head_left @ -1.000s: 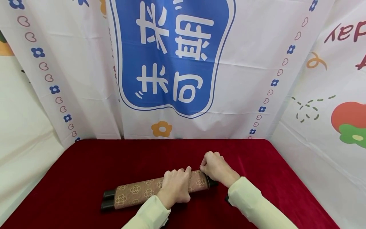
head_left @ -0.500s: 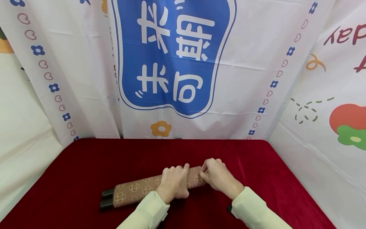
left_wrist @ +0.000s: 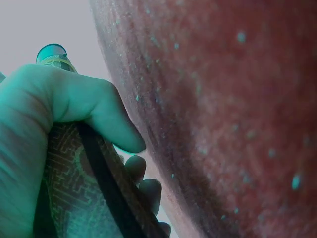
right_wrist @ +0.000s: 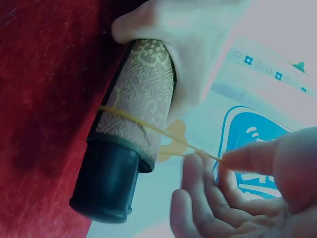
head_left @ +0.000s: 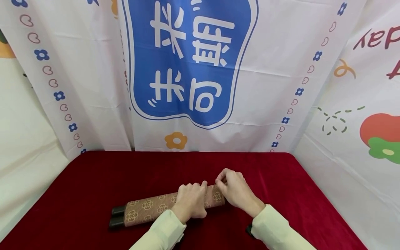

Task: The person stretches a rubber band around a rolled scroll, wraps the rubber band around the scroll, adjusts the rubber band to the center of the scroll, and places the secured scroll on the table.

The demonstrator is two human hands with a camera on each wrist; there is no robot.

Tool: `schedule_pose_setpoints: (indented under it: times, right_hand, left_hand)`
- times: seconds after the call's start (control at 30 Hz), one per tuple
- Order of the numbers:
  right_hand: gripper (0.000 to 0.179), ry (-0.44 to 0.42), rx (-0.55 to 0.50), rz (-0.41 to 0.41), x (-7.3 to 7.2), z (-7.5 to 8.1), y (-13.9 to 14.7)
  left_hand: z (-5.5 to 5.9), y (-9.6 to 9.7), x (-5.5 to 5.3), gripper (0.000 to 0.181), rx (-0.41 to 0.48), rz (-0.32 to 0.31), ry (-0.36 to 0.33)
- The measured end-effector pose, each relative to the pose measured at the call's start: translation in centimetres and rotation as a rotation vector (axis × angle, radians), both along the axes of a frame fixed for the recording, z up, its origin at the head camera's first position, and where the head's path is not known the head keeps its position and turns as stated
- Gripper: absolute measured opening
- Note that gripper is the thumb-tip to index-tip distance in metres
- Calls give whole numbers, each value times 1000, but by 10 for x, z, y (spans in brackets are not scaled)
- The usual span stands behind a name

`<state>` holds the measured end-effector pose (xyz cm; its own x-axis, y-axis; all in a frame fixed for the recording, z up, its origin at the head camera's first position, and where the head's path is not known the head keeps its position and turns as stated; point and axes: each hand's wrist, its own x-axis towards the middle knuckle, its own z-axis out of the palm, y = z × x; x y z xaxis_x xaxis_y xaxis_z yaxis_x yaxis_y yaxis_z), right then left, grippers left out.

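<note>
Right hand (head_left: 240,191) pinches a yellow band (right_wrist: 173,137), stretched round the patterned roll (head_left: 160,205), and there's the left hand (head_left: 190,201), gripping that roll, lower centre of the head view!

Left sleeve (head_left: 164,231): long, pale cream with a faint yellow-green cast, plain, lightly creased
Left cuff (head_left: 175,222): same cloth, wider than the wrist, its edge softly puckered
Left hand (head_left: 190,202): bare
Right sleeve (head_left: 282,227): matching pale cream, long, plain, with soft folds
Right cuff (head_left: 262,215): loose, blunt-ended, finishing at the wrist
Dark piece (head_left: 249,230): small, blackish, at the right cuff's side toward the bench's (head_left: 150,166) left edge; mostly hidden, its kind unclear
Right hand (head_left: 235,189): bare
</note>
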<state>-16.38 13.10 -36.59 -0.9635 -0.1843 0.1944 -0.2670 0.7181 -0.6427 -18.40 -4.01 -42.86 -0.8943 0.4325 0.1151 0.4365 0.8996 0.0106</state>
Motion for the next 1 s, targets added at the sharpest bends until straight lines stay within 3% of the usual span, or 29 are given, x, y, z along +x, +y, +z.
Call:
schedule_pose_setpoints:
  times: [0.23, 0.47, 0.57, 0.77, 1.0]
  right_hand:
    - [13, -42, -208, -16, 0, 10, 0]
    - [15, -90, -321, 18, 2, 20, -4]
    - [16, -99, -315, 8, 5, 22, -5]
    - [18, -151, -270, 16, 19, 23, 0]
    - [18, -253, -166, 109, 45, 11, 13]
  left_hand:
    - [4, -2, -1, 73, 11, -6, 39]
    - [4, 4, -6, 90, 103, -24, -35]
    - [6, 10, -9, 88, 157, -38, -63]
    - [7, 16, -20, 57, 163, -22, -34]
    - [14, 4, -41, 85, 195, 34, -43]
